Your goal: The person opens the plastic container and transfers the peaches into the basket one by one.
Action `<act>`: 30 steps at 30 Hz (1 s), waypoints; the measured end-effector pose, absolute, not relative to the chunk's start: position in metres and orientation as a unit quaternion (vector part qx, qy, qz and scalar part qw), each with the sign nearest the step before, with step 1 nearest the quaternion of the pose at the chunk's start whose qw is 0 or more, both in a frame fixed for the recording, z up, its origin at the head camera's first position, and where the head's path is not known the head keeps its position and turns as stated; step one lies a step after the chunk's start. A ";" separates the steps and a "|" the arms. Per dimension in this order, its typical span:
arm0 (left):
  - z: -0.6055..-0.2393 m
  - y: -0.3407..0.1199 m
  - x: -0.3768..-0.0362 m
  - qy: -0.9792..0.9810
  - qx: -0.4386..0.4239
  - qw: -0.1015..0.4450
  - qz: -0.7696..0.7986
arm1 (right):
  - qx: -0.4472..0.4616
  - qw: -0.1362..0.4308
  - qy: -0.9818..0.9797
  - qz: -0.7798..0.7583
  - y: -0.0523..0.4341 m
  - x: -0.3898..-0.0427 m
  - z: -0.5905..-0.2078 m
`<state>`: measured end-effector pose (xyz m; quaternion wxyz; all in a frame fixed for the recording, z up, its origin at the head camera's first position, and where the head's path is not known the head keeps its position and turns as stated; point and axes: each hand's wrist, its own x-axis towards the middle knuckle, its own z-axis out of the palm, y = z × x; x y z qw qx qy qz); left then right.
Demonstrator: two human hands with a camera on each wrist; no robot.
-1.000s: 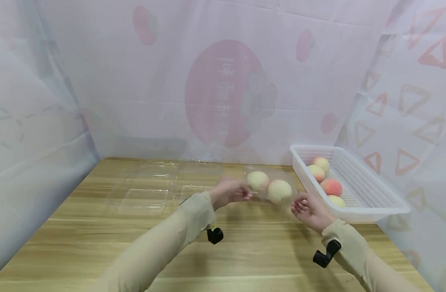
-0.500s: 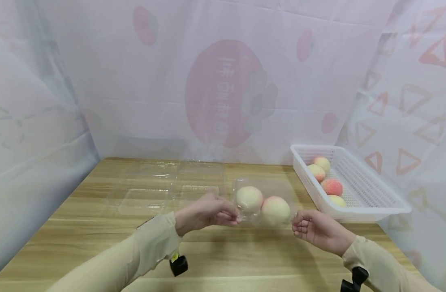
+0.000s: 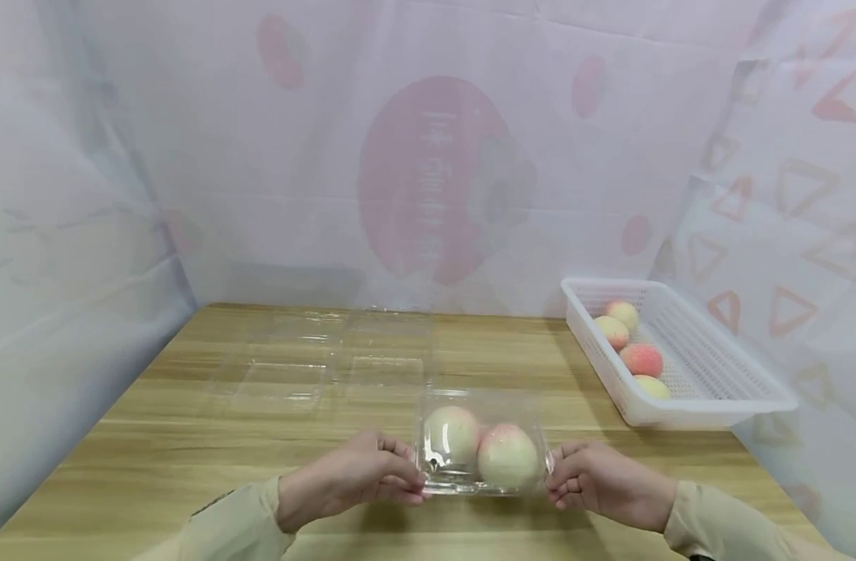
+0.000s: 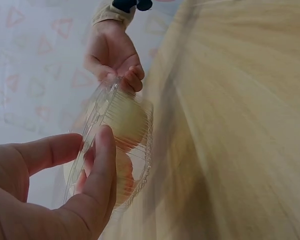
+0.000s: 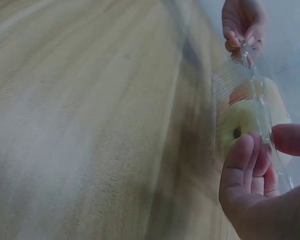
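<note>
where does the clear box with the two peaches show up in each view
Head: clear box low, just right of centre, between left hand and right hand.
Left wrist: clear box left of centre, on a slant.
Right wrist: clear box on the right side, also slanted.
Shared landmark: wooden table, visible in all three.

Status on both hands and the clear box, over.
Left hand and right hand pinch opposite ends of clear box. Two peaches inside. Nothing seen blocking; white basket stands apart, to the right.
</note>
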<state>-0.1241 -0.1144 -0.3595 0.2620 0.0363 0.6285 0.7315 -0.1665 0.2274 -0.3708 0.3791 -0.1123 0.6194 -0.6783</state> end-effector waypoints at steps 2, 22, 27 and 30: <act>-0.361 -0.121 -0.119 0.632 0.043 0.262 0.728 | -0.123 0.385 0.620 -0.673 0.222 -0.164 -0.371; -0.383 -0.162 -0.112 0.605 0.048 0.252 0.754 | -0.087 0.350 0.627 -0.690 0.178 -0.166 -0.378; -0.389 -0.163 -0.113 0.601 0.038 0.248 0.759 | -0.080 0.348 0.625 -0.694 0.175 -0.169 -0.383; -0.391 -0.165 -0.113 0.602 0.035 0.244 0.759 | -0.075 0.344 0.632 -0.691 0.173 -0.171 -0.385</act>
